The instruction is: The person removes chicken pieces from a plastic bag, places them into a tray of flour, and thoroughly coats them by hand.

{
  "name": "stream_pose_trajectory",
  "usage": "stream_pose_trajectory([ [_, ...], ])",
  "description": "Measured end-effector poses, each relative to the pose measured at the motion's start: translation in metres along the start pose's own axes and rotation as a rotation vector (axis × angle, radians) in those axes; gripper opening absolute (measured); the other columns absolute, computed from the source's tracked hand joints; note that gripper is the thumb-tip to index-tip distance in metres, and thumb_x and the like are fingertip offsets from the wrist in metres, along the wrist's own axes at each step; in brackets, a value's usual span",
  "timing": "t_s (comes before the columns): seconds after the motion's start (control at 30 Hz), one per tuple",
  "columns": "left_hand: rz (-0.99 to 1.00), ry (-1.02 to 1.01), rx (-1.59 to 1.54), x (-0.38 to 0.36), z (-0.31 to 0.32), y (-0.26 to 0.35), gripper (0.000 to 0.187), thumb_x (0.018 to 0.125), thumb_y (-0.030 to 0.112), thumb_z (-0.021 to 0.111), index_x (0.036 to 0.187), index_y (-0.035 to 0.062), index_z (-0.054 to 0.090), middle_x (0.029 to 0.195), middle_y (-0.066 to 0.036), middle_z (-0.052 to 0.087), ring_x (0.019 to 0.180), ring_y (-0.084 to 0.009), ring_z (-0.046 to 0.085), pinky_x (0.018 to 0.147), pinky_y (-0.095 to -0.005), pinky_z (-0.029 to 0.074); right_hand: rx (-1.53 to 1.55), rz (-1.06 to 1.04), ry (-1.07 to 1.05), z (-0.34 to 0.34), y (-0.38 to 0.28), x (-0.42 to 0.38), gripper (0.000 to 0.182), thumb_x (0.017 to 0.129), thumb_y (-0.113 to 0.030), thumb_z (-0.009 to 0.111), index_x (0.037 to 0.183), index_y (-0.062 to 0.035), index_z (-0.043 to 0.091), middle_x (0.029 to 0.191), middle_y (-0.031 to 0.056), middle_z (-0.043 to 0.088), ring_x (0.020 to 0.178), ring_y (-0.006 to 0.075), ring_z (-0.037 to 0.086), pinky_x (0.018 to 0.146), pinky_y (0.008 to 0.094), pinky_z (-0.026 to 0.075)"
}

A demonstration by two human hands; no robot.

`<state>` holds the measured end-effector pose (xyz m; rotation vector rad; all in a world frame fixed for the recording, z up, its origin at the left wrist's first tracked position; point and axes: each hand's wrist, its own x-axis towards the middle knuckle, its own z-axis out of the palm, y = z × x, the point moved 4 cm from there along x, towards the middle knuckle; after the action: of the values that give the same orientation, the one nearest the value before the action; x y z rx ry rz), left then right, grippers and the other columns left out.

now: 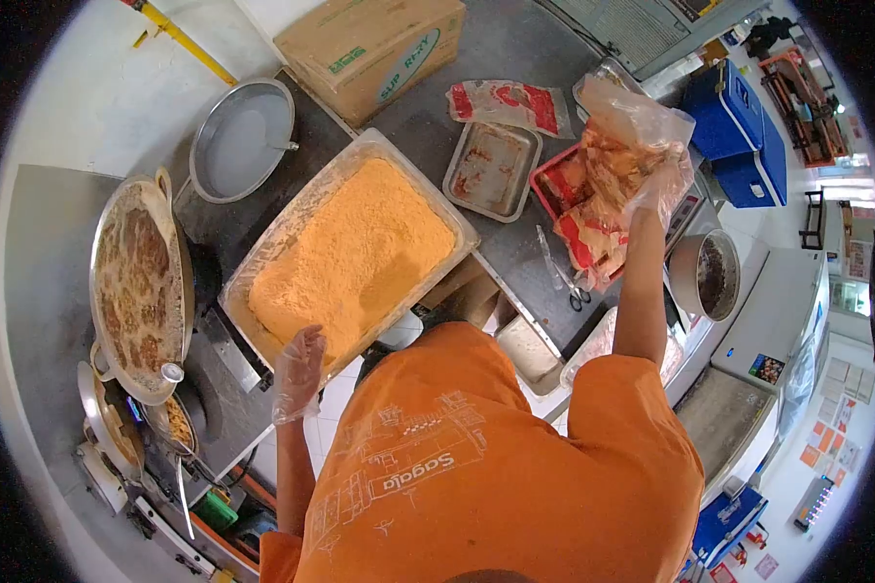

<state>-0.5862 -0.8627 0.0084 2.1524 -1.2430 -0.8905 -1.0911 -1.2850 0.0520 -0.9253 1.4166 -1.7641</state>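
My left hand [299, 371], in a clear plastic glove, hangs at the near left edge of a large tub [462, 236] of orange breading powder [350, 253]. Its fingers look loosely apart, and nothing shows in them. On the right, my gloved right hand [663, 183] grips the clear plastic bag [642, 117], which has reddish, sauce-coated pieces, apparently meat, inside. The bag lies partly over a red tray [544, 181], and its red-printed lower part hangs toward the counter edge. My right fingertips are partly hidden by the crumpled plastic.
A wide pan of bubbling oil [138, 291] stands at left, below a metal bowl [243, 141]. Beyond the tub is a cardboard box [369, 58]. A stained metal tray [493, 173], scissors [578, 297] and a round pot [705, 275] are around the right side.
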Motion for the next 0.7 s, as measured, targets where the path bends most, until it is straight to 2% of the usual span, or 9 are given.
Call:
stream_pose_trajectory([
  [0.07, 0.045, -0.008, -0.014, 0.009, 0.006, -0.007, 0.03, 0.105, 0.022, 0.061, 0.124, -0.0019, 0.065, 0.104, -0.02, 0.074, 0.096, -0.0269, 0.073, 0.085, -0.0384, 0.055, -0.002, 0.004, -0.048, -0.001, -0.001, 0.0, 0.026, 0.109, -0.027, 0.054, 0.115, -0.004, 0.066, 0.102, 0.0058, 0.069, 0.088, 0.0183, 0.065, 0.08, 0.0341, 0.054],
  [0.27, 0.174, -0.005, -0.007, 0.038, 0.01, 0.053, 0.027, 0.104, 0.017, 0.062, 0.123, -0.0019, 0.065, 0.105, -0.02, 0.075, 0.099, -0.0273, 0.073, 0.086, -0.0387, 0.056, -0.003, 0.085, -0.093, 0.0, -0.029, -0.074, 0.026, 0.109, -0.026, 0.055, 0.113, -0.0029, 0.067, 0.101, 0.0052, 0.07, 0.089, 0.0169, 0.065, 0.083, 0.0333, 0.055],
  [0.4, 0.18, -0.204, -0.175, 0.063, 0.035, 0.105, 0.038, 0.103, 0.023, 0.065, 0.134, 0.0008, 0.061, 0.124, -0.016, 0.071, 0.115, -0.0245, 0.068, 0.098, -0.0377, 0.053, -0.023, 0.09, -0.201, -0.003, -0.038, -0.128, 0.026, 0.108, -0.026, 0.056, 0.112, -0.0033, 0.069, 0.101, 0.0042, 0.07, 0.089, 0.016, 0.064, 0.082, 0.0323, 0.053],
  [0.47, 0.418, -0.235, -0.18, 0.078, 0.064, 0.17, 0.051, 0.094, 0.019, 0.075, 0.139, -0.0003, 0.058, 0.126, -0.018, 0.069, 0.117, -0.0264, 0.067, 0.101, -0.038, 0.053, -0.027, 0.081, -0.242, -0.001, -0.04, -0.144, 0.026, 0.108, -0.026, 0.057, 0.111, -0.0034, 0.07, 0.1, 0.0037, 0.069, 0.089, 0.0155, 0.063, 0.082, 0.0319, 0.052],
  [0.53, 0.534, -0.278, -0.51, 0.097, 0.117, 0.223, 0.06, 0.09, 0.018, 0.078, 0.142, -0.0004, 0.055, 0.13, -0.019, 0.067, 0.122, -0.0265, 0.064, 0.107, -0.0366, 0.049, -0.035, 0.072, -0.268, 0.0, -0.042, -0.152, 0.026, 0.108, -0.025, 0.057, 0.111, -0.0036, 0.071, 0.1, 0.0031, 0.069, 0.088, 0.0151, 0.062, 0.081, 0.0314, 0.052],
  [0.63, 0.843, -0.296, -0.631, 0.114, 0.177, 0.263, 0.043, 0.093, 0.013, 0.075, 0.133, 0.0013, 0.063, 0.122, -0.016, 0.07, 0.115, -0.0252, 0.065, 0.104, -0.035, 0.049, -0.091, 0.069, -0.233, -0.002, -0.045, -0.154, 0.027, 0.107, -0.026, 0.058, 0.107, -0.0027, 0.072, 0.098, 0.0025, 0.069, 0.088, 0.0146, 0.061, 0.082, 0.0315, 0.05],
  [0.7, 1.009, -0.205, -0.614, 0.115, 0.199, 0.269, 0.033, 0.095, 0.01, 0.071, 0.127, 0.0024, 0.067, 0.114, -0.014, 0.072, 0.106, -0.0234, 0.067, 0.096, -0.0348, 0.052, -0.179, 0.053, -0.191, -0.001, -0.055, -0.158, 0.028, 0.106, -0.026, 0.06, 0.104, -0.0007, 0.072, 0.095, 0.0032, 0.069, 0.089, 0.0159, 0.06, 0.083, 0.0335, 0.049],
])
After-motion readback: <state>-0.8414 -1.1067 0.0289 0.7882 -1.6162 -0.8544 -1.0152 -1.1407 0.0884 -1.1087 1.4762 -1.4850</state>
